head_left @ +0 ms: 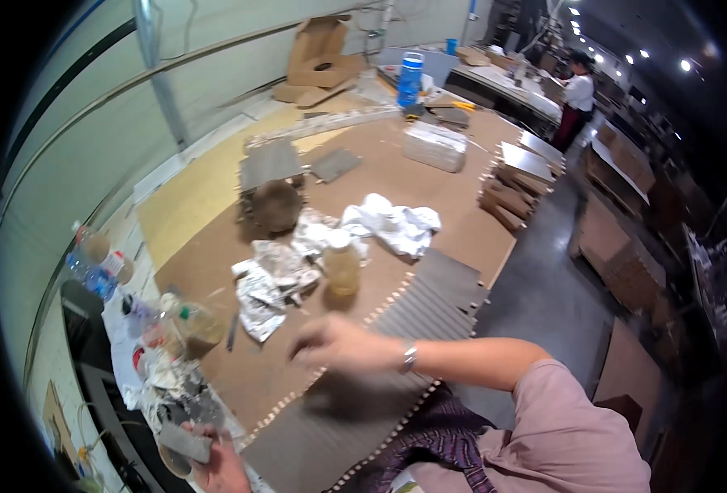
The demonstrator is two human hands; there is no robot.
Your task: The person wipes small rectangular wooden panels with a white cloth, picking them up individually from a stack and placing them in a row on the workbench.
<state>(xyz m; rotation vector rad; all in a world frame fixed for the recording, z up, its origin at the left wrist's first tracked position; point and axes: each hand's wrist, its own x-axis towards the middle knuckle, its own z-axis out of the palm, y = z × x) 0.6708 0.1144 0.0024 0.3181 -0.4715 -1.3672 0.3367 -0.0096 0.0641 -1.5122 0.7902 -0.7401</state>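
Observation:
At the lower left, my left hand (220, 467) grips a small grey rectangular block (185, 442) by its edge. My right hand (343, 343), smeared by motion, hovers over the edge of a long grey ribbed panel (314, 435); its fingers are too blurred to read. Small pale pegs line both long edges of that panel. Just beyond the right hand stands a bottle of yellowish liquid (342, 267) with a white cap. Crumpled stained cloths (261, 300) lie beside it, and a white cloth (396, 226) is behind.
Farther off on the brown tabletop (372, 177) are a round brown object (277, 205), grey panels (271, 164), a wrapped white block (435, 148) and a blue bottle (409, 80). Several plastic bottles (199, 323) line the left side. Another person (577, 94) stands at the back right.

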